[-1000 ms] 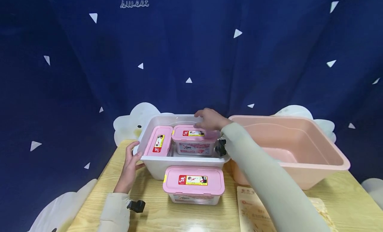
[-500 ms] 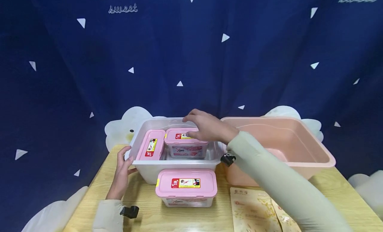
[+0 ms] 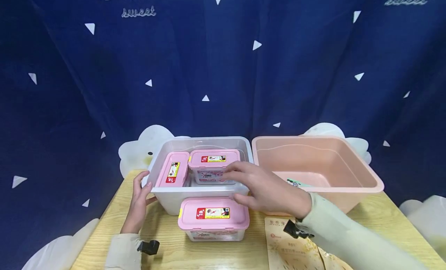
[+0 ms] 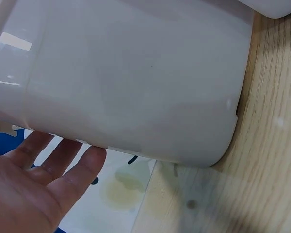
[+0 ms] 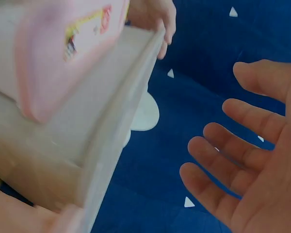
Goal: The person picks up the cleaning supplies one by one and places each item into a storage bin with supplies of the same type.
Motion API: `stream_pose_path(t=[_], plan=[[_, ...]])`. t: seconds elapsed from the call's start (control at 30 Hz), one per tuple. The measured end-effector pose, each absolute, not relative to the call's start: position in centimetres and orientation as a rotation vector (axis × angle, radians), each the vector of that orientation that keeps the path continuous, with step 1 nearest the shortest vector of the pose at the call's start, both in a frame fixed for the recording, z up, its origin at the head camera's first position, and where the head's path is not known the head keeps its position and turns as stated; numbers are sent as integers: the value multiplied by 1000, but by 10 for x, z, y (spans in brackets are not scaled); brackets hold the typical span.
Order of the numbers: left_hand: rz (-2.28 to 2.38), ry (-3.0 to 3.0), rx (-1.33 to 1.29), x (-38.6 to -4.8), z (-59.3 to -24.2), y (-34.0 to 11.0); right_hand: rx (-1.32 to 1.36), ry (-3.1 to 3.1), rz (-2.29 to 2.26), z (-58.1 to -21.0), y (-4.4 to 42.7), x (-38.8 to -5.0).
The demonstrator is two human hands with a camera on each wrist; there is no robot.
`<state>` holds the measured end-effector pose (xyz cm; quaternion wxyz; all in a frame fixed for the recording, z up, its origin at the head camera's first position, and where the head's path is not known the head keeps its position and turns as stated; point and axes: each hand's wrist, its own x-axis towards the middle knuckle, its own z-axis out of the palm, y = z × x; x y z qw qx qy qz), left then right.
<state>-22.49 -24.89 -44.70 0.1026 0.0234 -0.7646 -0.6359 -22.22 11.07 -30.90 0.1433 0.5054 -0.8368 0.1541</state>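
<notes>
My left hand (image 3: 137, 206) grips the left front corner of the white bin (image 3: 205, 192); in the left wrist view its fingertips (image 4: 92, 158) lie against the bin's side wall (image 4: 136, 82). Inside the bin, one pink-lidded box (image 3: 173, 169) lies lengthwise at the left, and another (image 3: 214, 158) sits crosswise to its right. My right hand (image 3: 268, 188), fingers spread, hovers over the bin's right front corner and holds nothing. Its empty fingers also show in the right wrist view. A third pink-lidded box (image 3: 213, 214) stands on the table against the bin's front.
A larger peach bin (image 3: 345, 189), with a small green item (image 3: 295, 182) inside, stands directly right of the white one. Beige printed packets (image 3: 290, 246) lie on the wooden table (image 3: 174, 258) in front of it. A dark blue curtain (image 3: 223, 69) hangs behind.
My right hand has come away from the crosswise box in the white bin, moving toward me and to the right. The left hand keeps its place on the bin, and the view has shifted slightly.
</notes>
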Motion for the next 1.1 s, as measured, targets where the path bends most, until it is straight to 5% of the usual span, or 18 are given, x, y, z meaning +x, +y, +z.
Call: stream_pose_path(t=[0.6, 1.1], plan=[[-1905, -2206, 77, -226, -448, -247, 1355, -2469, 448, -398, 139, -199], [-1899, -2246, 61, -225, -449, -247, 1246, -2432, 603, -436, 139, -201]])
